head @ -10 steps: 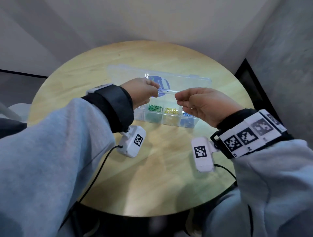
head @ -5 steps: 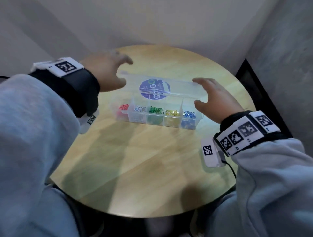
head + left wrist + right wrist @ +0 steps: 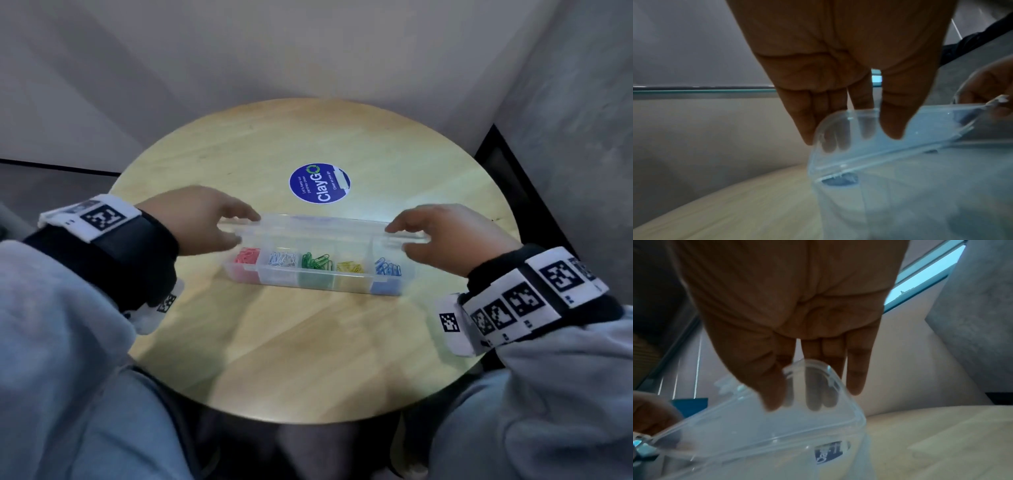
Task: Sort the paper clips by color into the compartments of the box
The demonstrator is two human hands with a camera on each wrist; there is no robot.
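Observation:
A clear box (image 3: 315, 285) lies on the round wooden table (image 3: 308, 359). Its compartments hold, left to right, red (image 3: 247, 256), white (image 3: 282, 259), green (image 3: 317, 262), yellow (image 3: 349, 267) and blue (image 3: 388, 268) paper clips. The hinged clear lid (image 3: 322, 226) stands tilted over the rear of the box. My left hand (image 3: 245, 229) pinches the lid's left end, thumb in front and fingers behind. My right hand (image 3: 399, 241) pinches the right end likewise. The wrist views show the same grips: left hand (image 3: 865, 134) on the lid (image 3: 900, 138), right hand (image 3: 795, 400) on the lid (image 3: 777, 426).
A round blue sticker (image 3: 319, 183) is stuck to the table behind the box. Walls close in behind and to the right of the table. Bare tabletop stretches between the box and the near edge.
A second ago my hands met above the box. They then spread to the ends of the flat-open lid and have swung it up and toward me, uncovering the blue sticker.

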